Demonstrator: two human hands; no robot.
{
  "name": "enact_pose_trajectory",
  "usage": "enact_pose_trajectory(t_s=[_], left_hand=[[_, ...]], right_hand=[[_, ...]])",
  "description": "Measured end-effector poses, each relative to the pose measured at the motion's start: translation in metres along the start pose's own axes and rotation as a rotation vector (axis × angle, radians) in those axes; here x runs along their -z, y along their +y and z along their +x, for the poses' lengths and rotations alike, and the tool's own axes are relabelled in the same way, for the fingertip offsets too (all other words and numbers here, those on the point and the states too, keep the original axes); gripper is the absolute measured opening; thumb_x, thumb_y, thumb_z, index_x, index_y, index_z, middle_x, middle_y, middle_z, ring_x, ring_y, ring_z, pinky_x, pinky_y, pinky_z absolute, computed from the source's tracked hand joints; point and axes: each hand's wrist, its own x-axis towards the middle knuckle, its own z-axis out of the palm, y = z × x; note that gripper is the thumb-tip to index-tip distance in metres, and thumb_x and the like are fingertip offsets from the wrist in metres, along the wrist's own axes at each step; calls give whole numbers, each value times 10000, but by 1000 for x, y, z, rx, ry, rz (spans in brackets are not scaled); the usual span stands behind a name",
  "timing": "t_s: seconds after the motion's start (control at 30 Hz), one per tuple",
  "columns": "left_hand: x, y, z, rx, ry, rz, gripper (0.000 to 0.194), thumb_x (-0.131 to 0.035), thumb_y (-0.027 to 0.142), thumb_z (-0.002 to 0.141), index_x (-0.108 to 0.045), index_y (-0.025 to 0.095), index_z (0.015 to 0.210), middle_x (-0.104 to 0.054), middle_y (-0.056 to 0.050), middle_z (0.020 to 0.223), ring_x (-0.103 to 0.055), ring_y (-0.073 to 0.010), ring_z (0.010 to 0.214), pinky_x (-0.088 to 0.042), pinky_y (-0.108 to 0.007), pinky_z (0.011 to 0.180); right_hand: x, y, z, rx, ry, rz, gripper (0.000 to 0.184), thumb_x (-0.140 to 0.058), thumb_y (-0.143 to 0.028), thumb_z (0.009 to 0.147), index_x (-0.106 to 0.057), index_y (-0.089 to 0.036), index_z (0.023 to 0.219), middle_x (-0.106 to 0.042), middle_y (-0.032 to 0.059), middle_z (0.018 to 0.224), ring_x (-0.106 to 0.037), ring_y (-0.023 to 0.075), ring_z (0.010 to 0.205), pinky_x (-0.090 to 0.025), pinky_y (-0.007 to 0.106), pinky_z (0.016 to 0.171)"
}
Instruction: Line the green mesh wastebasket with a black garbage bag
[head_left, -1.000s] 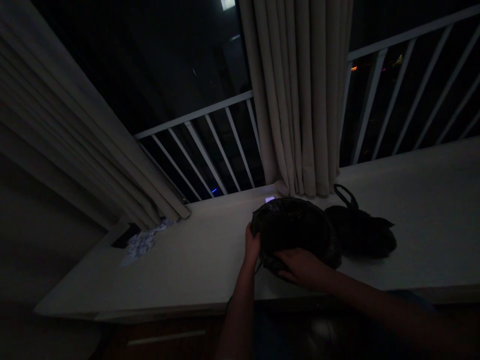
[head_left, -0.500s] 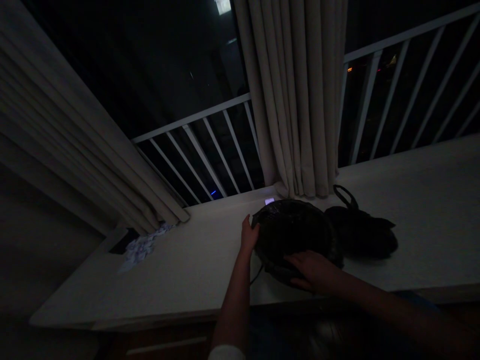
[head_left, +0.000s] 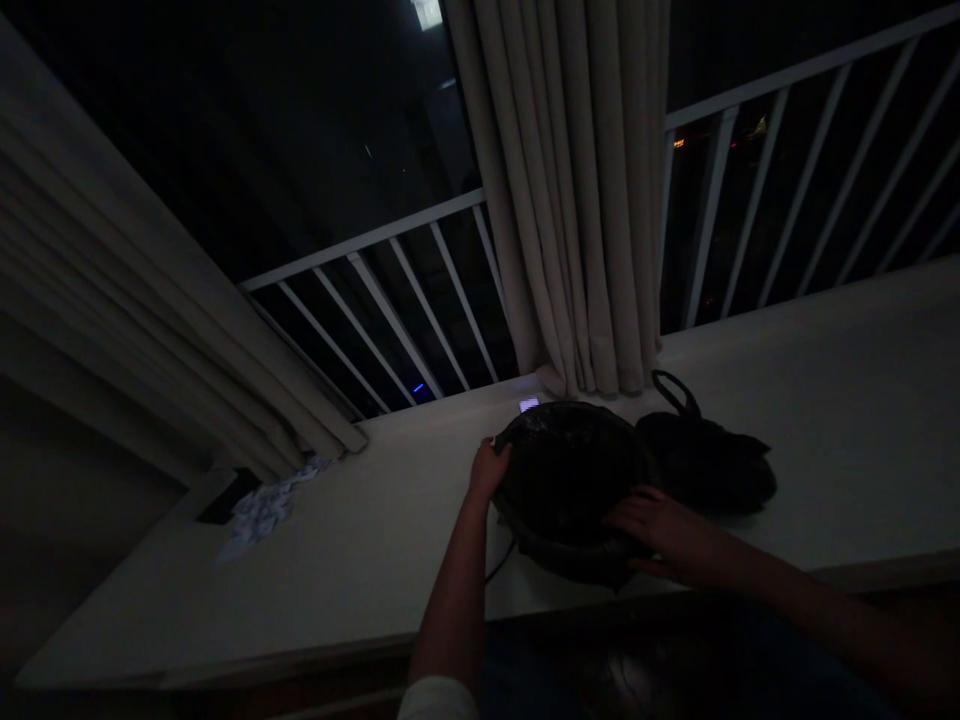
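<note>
A round, open-topped black bin (head_left: 555, 555) stands on the white window ledge. Dark, shiny, crinkled material like a plastic liner (head_left: 536, 425) shows along its rim; the inside is too dark to make out. At the bin's left edge, my left hand (head_left: 490, 470) is closed around the rim. My right hand (head_left: 660, 530) is on the near right rim, fingers over the inner side and thumb outside, gripping the edge. Just right of the bin lies a soft black bag (head_left: 709, 465) with a looped strap.
Beige curtains (head_left: 562, 200) hang behind the ledge (head_left: 390, 540), before dark windows with a white railing (head_left: 367, 240). Crumpled patterned cloth (head_left: 262, 510) and a flat dark object (head_left: 225, 497) lie at left. A small bright patch (head_left: 529, 405) shows behind the bin.
My right hand has slid rightward along the near rim of the bin. My left hand keeps its place at the left rim. The view has shifted slightly.
</note>
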Motion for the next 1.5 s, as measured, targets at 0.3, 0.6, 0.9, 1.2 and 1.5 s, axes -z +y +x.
enact_pose_trajectory(t_s=[0.3,0.6,0.9,1.2,1.5], left_hand=[[10,-13,-18,131,-96,44,564,-428,615,728,-635,99,827,-665,-176,951,-597,-269,934,-400,-295,786],[5,-21,-43,42,-7,-17,410,-421,519,781,-566,143,852,-653,-147,907,-597,-243,854,-413,-308,749],[-1,-22,-75,-25,41,-145,267,-373,415,816,-490,176,808,-620,-101,834,-578,-215,793,-425,-318,741],[-11,-17,-110,-66,98,-284,364,-377,504,793,-489,162,847,-594,-68,801,-560,-198,760,-426,-323,724],[-14,-10,-131,-96,94,-287,329,-371,485,811,-464,172,856,-583,-48,769,-558,-184,729,-425,-304,688]], right_hand=[[-18,10,1,24,20,8,282,-549,-212,778,-592,-236,1056,-636,64,995,-546,210,960,-301,405,897],[-17,3,-5,8,-44,14,242,-511,-165,791,-622,-229,997,-645,61,958,-541,211,955,-277,409,905],[-35,-9,-31,-9,13,-15,235,-508,-166,776,-635,-240,958,-652,64,944,-558,218,938,-275,459,939],[-30,-16,-66,-17,3,3,539,-552,-187,704,-489,-199,1239,-558,114,1191,-508,274,1079,-346,479,931],[-14,-18,-64,-129,-43,159,447,-460,-425,827,-506,-229,1226,-537,89,1217,-462,259,1131,-364,448,944]])
